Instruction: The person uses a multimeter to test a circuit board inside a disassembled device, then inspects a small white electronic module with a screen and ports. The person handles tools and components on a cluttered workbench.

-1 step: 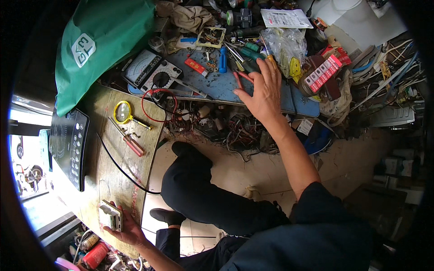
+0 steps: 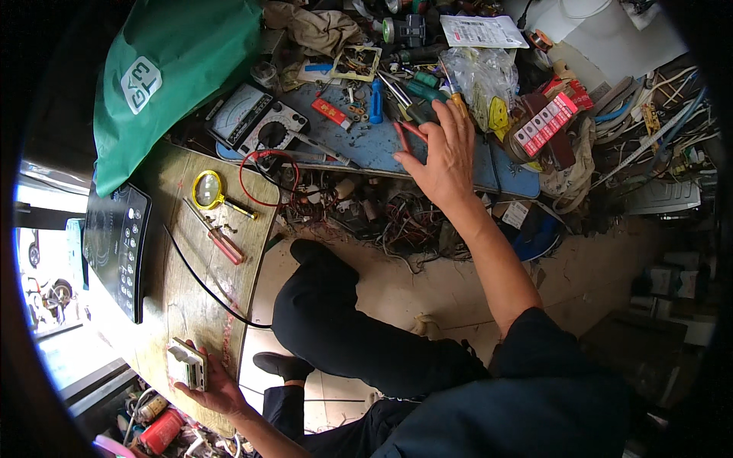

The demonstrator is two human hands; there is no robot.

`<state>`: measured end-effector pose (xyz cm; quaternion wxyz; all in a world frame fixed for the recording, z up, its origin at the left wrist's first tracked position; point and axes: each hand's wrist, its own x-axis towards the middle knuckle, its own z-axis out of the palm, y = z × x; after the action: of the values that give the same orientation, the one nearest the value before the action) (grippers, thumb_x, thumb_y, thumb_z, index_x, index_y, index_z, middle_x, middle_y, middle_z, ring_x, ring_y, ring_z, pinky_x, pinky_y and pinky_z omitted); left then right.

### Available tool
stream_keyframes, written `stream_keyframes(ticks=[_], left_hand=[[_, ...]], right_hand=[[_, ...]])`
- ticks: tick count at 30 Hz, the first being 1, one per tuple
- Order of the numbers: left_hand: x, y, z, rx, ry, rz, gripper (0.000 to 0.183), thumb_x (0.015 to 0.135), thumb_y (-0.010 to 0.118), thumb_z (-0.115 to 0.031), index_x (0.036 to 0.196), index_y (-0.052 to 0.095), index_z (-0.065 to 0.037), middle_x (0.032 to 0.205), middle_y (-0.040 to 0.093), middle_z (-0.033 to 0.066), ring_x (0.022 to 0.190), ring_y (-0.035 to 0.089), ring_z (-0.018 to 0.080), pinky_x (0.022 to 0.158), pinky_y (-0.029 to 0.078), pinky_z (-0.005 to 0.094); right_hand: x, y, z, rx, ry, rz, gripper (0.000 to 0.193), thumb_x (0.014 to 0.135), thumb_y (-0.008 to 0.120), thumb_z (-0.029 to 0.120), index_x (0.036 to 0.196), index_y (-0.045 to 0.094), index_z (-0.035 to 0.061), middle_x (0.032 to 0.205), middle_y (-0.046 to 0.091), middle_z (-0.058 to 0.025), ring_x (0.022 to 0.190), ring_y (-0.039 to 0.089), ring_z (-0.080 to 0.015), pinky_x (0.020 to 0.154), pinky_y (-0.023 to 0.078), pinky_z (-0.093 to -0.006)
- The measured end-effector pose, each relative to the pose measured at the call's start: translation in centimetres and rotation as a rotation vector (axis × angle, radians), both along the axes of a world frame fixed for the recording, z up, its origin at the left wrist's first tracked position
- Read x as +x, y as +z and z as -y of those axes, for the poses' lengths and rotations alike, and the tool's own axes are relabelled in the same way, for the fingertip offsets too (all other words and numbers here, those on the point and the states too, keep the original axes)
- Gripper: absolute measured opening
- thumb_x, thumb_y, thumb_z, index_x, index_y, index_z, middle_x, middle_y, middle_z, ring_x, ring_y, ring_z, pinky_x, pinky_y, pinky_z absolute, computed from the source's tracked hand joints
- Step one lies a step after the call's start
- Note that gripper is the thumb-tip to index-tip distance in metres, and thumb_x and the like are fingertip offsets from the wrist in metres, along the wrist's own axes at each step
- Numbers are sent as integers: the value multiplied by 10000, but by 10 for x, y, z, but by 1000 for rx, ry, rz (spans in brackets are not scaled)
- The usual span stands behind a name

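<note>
My left hand (image 2: 217, 391) grips a small pale, boxy device (image 2: 185, 365) above the near end of the wooden table; I cannot tell its kind. On the right, my right hand (image 2: 449, 156) hovers over the blue work surface, thumb and fingers apart, nothing visible in its grasp. Right beside its thumb and index finger lie red-handled pliers (image 2: 403, 137). Just past the fingertips are a yellow-handled screwdriver (image 2: 459, 102) and dark-handled tools. A blue-handled tool (image 2: 376, 102) and a red-and-white lighter-like object (image 2: 330, 112) lie farther left.
An analog multimeter (image 2: 259, 120) with a red lead sits on the blue surface (image 2: 382, 156). The wooden table (image 2: 164, 267) bears a yellow-rimmed magnifying glass (image 2: 207, 190), a red-handled screwdriver (image 2: 225, 248) and a black induction cooktop (image 2: 118, 252). Tangled wires (image 2: 366, 214) crowd below. A green bag (image 2: 179, 76) hangs far left.
</note>
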<state>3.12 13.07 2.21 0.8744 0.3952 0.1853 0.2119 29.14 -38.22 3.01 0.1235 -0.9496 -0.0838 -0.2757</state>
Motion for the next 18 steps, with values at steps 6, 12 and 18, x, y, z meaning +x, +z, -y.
stream_keyframes(ticks=[6, 12, 18], left_hand=[[-2, 0, -2, -29, 1, 8, 834, 1051, 513, -556, 1642, 202, -56, 1583, 410, 261, 1225, 649, 405, 1051, 558, 452], [1, 2, 0, -41, 6, -4, 823, 1055, 506, -554, 1642, 203, -63, 1582, 408, 265, 1219, 652, 412, 1023, 578, 459], [0, 3, 1, 12, -29, -14, 840, 1045, 517, -564, 1615, 251, -7, 1560, 447, 236, 1240, 637, 369, 1006, 594, 410]], right_hand=[[-7, -3, -7, 23, 53, 46, 543, 820, 855, 384, 1099, 601, -7, 1467, 456, -225, 1420, 387, -443, 1132, 296, -637], [-17, -14, -11, 17, 80, 11, 442, 934, 721, 414, 1015, 685, -19, 1430, 519, -247, 1410, 403, -443, 1115, 314, -637], [-20, -22, -3, 3, 39, 13, 436, 944, 715, 383, 1100, 701, -24, 1438, 526, -243, 1403, 417, -435, 1119, 316, -630]])
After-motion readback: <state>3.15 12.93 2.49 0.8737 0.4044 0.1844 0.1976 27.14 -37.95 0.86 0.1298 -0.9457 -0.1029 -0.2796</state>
